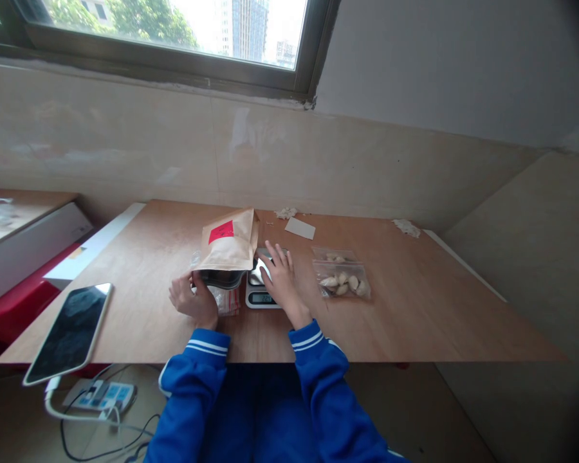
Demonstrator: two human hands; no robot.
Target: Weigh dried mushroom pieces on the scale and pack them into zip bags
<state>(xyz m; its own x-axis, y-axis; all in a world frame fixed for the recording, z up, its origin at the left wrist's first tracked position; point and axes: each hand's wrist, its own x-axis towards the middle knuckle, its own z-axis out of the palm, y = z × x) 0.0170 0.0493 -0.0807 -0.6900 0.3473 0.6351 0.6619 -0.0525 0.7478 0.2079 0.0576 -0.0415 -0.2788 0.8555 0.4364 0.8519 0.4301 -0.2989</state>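
My left hand [194,301] is closed at the left rim of a dark, shiny tray [222,279], its thumb by the edge. A kraft paper bag [229,247] with a red label leans over that tray and hides part of it. Beneath the tray lie clear zip bags [228,302] with red seal strips. With fingers spread, my right hand [280,276] is over a small digital scale [257,301] whose display is lit. It covers the right part of the scale, and whether it touches the plate I cannot tell.
Zip bags of pale, bulb-like pieces [342,281] lie right of the scale. A white card [300,228] and crumpled scraps [285,213] are at the back. A phone [70,331] on a cable overhangs the front left edge, above a power strip [99,393].
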